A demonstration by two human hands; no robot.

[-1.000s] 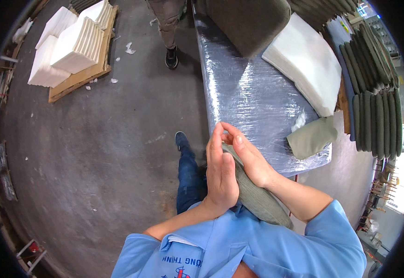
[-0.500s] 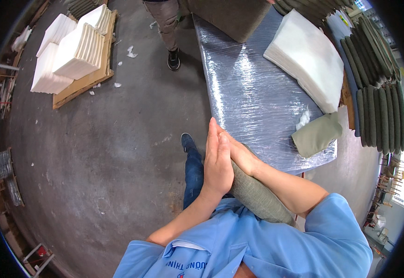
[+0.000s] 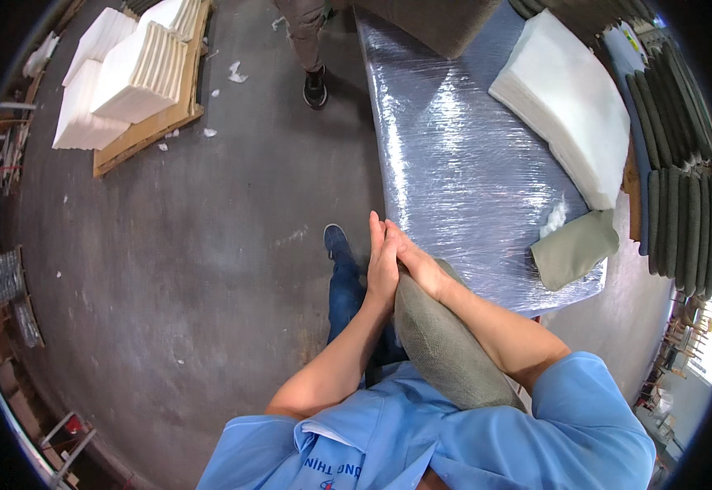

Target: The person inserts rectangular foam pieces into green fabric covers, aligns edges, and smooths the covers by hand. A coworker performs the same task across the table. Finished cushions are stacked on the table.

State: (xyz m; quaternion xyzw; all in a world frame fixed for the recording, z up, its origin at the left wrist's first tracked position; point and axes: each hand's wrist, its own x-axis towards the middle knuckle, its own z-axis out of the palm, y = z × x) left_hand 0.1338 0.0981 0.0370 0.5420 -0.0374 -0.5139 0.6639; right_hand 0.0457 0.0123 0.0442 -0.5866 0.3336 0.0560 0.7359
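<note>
The left hand [image 3: 384, 269] and right hand [image 3: 423, 268] meet above the near corner of the table [image 3: 454, 196]. The fingers [image 3: 375, 229] of both hands are straight, held together and pointed away from the body, with the two palms facing. Whether the palms clamp any part of the cushion [image 3: 446, 347] cannot be told, since the contact is hidden. The cushion, green and plump, lies against the front of the blue shirt [image 3: 486, 433], with the right forearm across it and its near tip beside the wrists; a further part of it shows beyond that forearm.

The table is covered in shiny film. On it rest a white stack [image 3: 572, 106] of soft sheets, a green cloth [image 3: 576, 251] near the corner, a tuft of fluff [image 3: 553, 217] just beside the cloth, and, at the upper edge, a dark block [image 3: 441, 20].

To the right, green pads [image 3: 682, 224] stand in rows. To the left, a pallet [image 3: 156, 133] on the floor [image 3: 184, 269] bears white piles [image 3: 139, 77]. A co-worker's leg [image 3: 300, 37] shows at the top, beside the table.
</note>
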